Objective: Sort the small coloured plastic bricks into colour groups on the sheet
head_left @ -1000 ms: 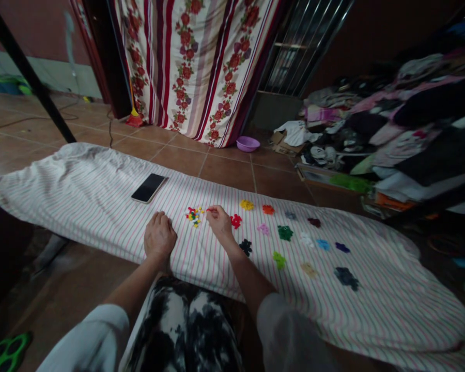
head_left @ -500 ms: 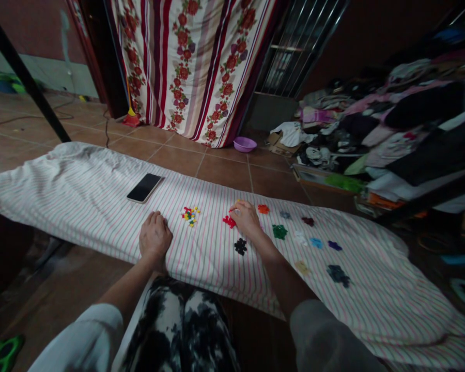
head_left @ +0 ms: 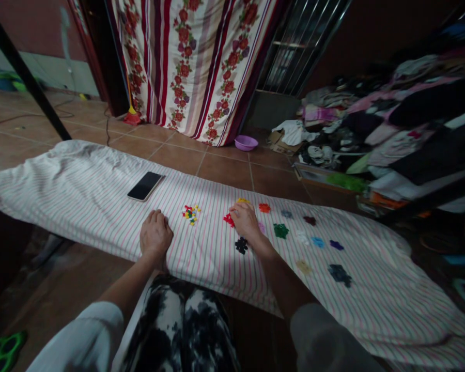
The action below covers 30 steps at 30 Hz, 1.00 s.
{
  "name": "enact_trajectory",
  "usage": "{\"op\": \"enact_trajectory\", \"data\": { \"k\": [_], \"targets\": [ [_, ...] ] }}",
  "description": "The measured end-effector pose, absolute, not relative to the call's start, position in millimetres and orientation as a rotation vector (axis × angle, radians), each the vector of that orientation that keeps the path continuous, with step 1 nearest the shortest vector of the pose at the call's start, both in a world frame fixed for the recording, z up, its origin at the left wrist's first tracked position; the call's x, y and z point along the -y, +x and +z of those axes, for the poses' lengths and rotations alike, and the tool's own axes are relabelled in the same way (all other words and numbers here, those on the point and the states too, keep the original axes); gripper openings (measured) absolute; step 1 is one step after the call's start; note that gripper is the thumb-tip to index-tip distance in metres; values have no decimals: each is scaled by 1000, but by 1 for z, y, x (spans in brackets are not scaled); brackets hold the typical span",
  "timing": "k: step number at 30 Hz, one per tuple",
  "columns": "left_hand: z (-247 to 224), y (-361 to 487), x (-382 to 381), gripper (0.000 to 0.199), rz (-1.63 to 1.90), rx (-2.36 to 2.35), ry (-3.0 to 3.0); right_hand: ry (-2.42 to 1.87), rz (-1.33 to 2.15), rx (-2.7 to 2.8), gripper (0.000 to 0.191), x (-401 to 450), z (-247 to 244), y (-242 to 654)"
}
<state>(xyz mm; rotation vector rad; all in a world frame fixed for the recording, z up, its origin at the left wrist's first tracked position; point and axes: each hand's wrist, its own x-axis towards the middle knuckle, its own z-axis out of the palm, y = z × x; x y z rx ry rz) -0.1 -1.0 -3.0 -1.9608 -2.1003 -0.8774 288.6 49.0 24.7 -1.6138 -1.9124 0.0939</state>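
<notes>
My right hand (head_left: 245, 221) is over the striped cloth with thumb and fingers pinched together, and whatever lies between the tips is too small to tell. Right beside its fingertips is a pile of small red pieces (head_left: 228, 220); yellow pieces (head_left: 242, 200) show just behind the hand. Near its wrist lie black pieces (head_left: 241, 245), and pink pieces (head_left: 261, 227) are partly hidden by it. My left hand (head_left: 155, 232) rests on the cloth with its fingers curled in and nothing visible in them. A mixed heap of red, yellow, green and white pieces (head_left: 191, 214) lies between the hands.
Colour-grouped pieces, such as orange (head_left: 264, 207), green (head_left: 281, 231) and dark grey-blue (head_left: 339, 275), spread to the right on the striped cloth (head_left: 201, 258). A phone (head_left: 145, 186) lies at the left. Beyond are a purple basin (head_left: 246, 143) and heaped clothes (head_left: 372, 113).
My right hand has shifted very slightly, its fingertips lifting a little from the red pieces, and more of the yellow pile shows. My left hand stays in place.
</notes>
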Motion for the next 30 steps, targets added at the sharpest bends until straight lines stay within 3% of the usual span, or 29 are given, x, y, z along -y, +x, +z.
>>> {"op": "enact_trajectory", "data": {
  "k": [7, 13, 30],
  "targets": [
    [-1, 0, 2, 32, -887, 2121, -1967, -1414, 314, 2023, 27, -29, 40, 213],
    [1, 0, 1, 32, -904, 2136, -1983, -1390, 186, 2077, 25, -17, 26, 156],
    [-3, 0, 0, 31, -885, 2093, -1967, -1333, 114, 1908, 11, -29, -1, 137]
  ]
}}
